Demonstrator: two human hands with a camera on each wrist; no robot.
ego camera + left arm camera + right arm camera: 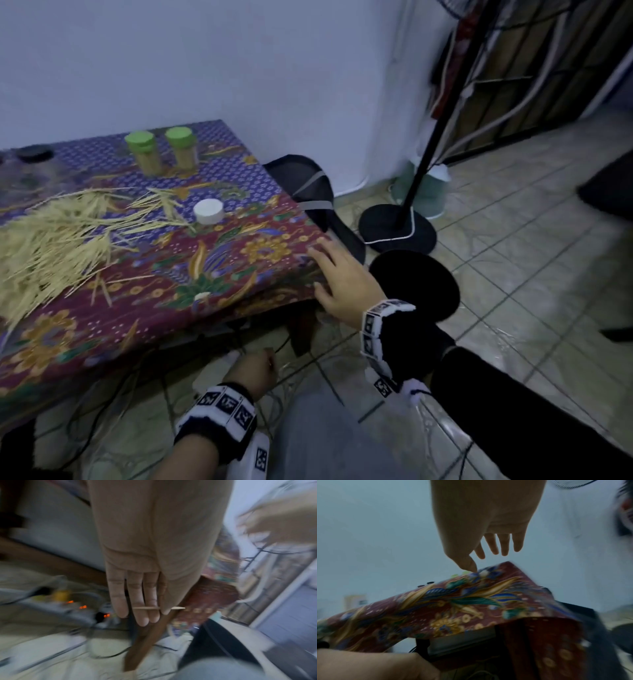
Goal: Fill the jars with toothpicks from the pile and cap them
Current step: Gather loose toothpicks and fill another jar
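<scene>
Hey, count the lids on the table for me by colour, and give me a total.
Green lids, each on a jar at the back of the table: 2
White lid, loose on the cloth beside the toothpick pile: 1
Total: 3 lids
A dark round thing at the far left edge is too blurred to call a lid, so it is left out.

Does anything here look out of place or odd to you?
Yes. The left hand is down below the table edge, near the floor, pinching a single toothpick between its fingers, away from the pile on the tablecloth. A white cap also sits loose, with no open jar in view.
</scene>
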